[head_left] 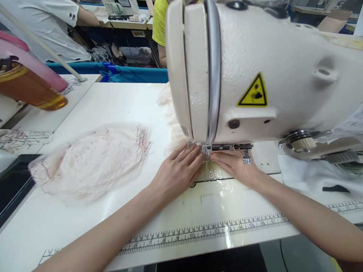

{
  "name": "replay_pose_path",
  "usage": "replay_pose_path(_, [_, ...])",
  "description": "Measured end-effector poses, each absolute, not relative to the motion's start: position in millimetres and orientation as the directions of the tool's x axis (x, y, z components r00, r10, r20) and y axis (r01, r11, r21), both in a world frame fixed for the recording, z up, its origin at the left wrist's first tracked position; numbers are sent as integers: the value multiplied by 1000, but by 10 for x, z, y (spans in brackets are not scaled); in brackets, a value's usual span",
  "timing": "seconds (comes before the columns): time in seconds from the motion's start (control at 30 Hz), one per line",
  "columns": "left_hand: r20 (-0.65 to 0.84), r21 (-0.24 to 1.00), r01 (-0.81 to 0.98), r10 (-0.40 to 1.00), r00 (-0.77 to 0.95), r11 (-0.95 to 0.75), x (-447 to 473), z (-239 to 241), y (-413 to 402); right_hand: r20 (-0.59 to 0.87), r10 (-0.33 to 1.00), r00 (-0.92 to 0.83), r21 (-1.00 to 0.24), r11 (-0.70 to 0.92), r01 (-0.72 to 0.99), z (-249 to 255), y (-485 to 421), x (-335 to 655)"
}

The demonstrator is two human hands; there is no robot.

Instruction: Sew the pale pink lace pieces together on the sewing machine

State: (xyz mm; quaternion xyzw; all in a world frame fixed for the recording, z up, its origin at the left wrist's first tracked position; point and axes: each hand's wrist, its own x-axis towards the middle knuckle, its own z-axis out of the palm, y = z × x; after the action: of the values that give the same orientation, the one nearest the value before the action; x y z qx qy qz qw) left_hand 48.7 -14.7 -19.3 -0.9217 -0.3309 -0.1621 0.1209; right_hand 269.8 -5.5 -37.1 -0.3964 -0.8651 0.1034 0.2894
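Note:
My left hand (181, 166) lies flat with fingers stretched, pressing pale lace fabric (174, 124) just left of the presser foot (207, 153) of a white sewing machine (195, 71). From the other side, my right hand (238, 164) reaches toward the foot, its fingers stretched out and partly hidden under the metal attachment (227, 147). Whether any fabric lies beneath its fingertips I cannot tell. Most of the lace behind the machine head is hidden. To the left, a second piece of sheer pale lace (99, 160) with reddish loose threads lies on the white table (159, 219).
A printed ruler strip (204, 233) runs along the table's front edge. At left stand a brown cup (31, 87) and pink bottle (42, 64), beside a dark tray-like object (17, 185). White cloth (309, 175) lies at right. Other people (42, 30) sit beyond the table.

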Motion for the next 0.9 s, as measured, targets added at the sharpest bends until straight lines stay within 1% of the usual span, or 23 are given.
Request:
replay_pose_path(0.13, [378, -141, 634, 550, 745, -761, 467, -212, -145, 430, 752, -500, -403, 655, 639, -310, -34, 2677])
replay_pose_path(0.23, [359, -136, 634, 559, 748, -761, 460, -214, -141, 437, 766, -471, -411, 636, 653, -308, -17, 2671])
replay_pose_path(0.33, [350, -133, 638, 566, 746, -759, 468, -202, -137, 426, 792, -438, -413, 601, 685, -358, -8, 2686])
replay_pose_path(0.63, [379, -108, 662, 585, 717, -741, 489, -208, -126, 396, 809, -434, -377, 575, 726, -510, 43, 2731])
replay_pose_path(0.8, [409, -178, 637, 533, 741, -750, 498, -234, -150, 411, 832, -372, -395, 531, 750, -557, 18, 2722])
replay_pose_path(0.9, [393, -173, 614, 517, 760, -770, 500, -241, -172, 427, 832, -353, -400, 524, 751, -532, -13, 2717])
